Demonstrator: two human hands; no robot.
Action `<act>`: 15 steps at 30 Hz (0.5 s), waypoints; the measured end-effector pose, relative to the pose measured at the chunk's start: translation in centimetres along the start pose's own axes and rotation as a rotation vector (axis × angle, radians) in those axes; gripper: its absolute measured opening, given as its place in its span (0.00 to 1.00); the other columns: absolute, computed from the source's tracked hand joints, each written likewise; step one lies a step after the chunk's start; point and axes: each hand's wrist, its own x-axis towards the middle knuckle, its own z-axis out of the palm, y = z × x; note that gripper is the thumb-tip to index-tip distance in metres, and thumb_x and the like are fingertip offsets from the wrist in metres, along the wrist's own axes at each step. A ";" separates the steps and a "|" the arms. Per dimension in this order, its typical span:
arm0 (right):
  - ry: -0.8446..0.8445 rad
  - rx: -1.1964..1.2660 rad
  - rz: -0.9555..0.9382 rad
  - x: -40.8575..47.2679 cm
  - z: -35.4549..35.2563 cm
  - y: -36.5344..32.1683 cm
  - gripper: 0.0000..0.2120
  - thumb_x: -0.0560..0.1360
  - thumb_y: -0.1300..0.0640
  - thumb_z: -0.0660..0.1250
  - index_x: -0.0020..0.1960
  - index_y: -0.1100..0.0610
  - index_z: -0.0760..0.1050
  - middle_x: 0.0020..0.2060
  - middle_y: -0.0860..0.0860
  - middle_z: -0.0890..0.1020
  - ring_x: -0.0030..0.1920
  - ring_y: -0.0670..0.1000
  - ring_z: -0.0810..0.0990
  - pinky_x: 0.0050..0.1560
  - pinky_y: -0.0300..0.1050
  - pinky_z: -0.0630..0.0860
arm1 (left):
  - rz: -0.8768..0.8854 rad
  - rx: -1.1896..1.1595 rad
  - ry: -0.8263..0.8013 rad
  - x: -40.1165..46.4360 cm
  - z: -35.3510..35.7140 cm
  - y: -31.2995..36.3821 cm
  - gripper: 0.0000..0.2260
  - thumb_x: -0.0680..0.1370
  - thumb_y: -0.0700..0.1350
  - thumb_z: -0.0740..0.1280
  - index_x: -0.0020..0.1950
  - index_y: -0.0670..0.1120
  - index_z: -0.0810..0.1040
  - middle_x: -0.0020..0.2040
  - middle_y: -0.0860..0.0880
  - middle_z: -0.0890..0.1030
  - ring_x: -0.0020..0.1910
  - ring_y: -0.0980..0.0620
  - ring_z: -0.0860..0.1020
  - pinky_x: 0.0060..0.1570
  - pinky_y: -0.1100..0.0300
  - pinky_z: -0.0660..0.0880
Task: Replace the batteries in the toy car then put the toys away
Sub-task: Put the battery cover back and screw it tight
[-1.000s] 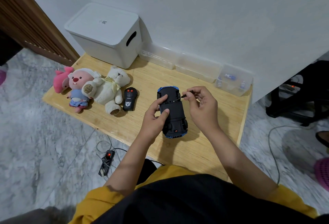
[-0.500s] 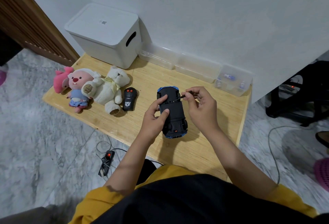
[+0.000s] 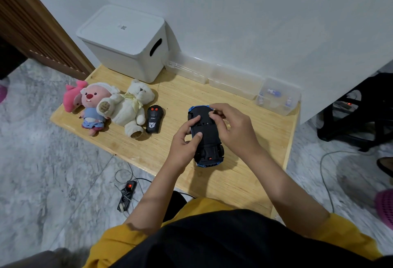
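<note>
The car lies upside down on the wooden table, black underside up, blue body showing at both ends. The left hand grips its left side, thumb and forefinger curled onto the underside. The right hand rests against the car's right side with its fingers curled in over the far end of the underside; they seem to pinch something small there, but what it is cannot be told.

Left of the car lies a black remote with two red buttons. Beside it a cream bear lies on its back, touching a pink plush in a blue dress, with a second pink toy behind that at the table's left edge.

At the back left corner stands a white bin, its lid shut and a slot handle in its side; its contents are hidden. Along the wall to its right sit three clear boxes. The first box and the middle box show nothing that can be made out inside. The right box holds a few small bluish items, too small to identify.

On the marble floor below the table's near edge lies a power strip with a lit red switch and cables.
</note>
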 end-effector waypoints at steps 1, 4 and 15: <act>0.010 -0.003 -0.012 0.1 -0.1 0.0 0.08 0.76 0.63 0.66 0.54 0.61 0.78 0.43 0.52 0.83 0.43 0.52 0.81 0.43 0.51 0.79 | -0.003 -0.005 0.001 0.0 0.0 0.0 0.18 0.79 0.36 0.62 0.64 0.56 0.73 0.52 0.49 0.75 0.55 0.47 0.77 0.44 0.55 0.81; 0.018 0.026 -0.040 0.4 -0.3 0.2 0.08 0.76 0.64 0.67 0.53 0.60 0.80 0.46 0.51 0.84 0.45 0.52 0.83 0.45 0.51 0.80 | -0.008 -0.028 0.010 0.0 0.0 0.2 0.18 0.79 0.36 0.62 0.65 0.54 0.73 0.52 0.48 0.75 0.55 0.47 0.77 0.44 0.55 0.81; 0.061 0.217 0.135 1.3 -0.9 -0.5 0.07 0.73 0.66 0.69 0.50 0.59 0.82 0.44 0.48 0.84 0.46 0.47 0.83 0.49 0.45 0.80 | -0.026 -0.030 0.010 0.0 0.0 0.3 0.18 0.79 0.36 0.62 0.64 0.56 0.73 0.54 0.45 0.74 0.56 0.44 0.77 0.45 0.53 0.81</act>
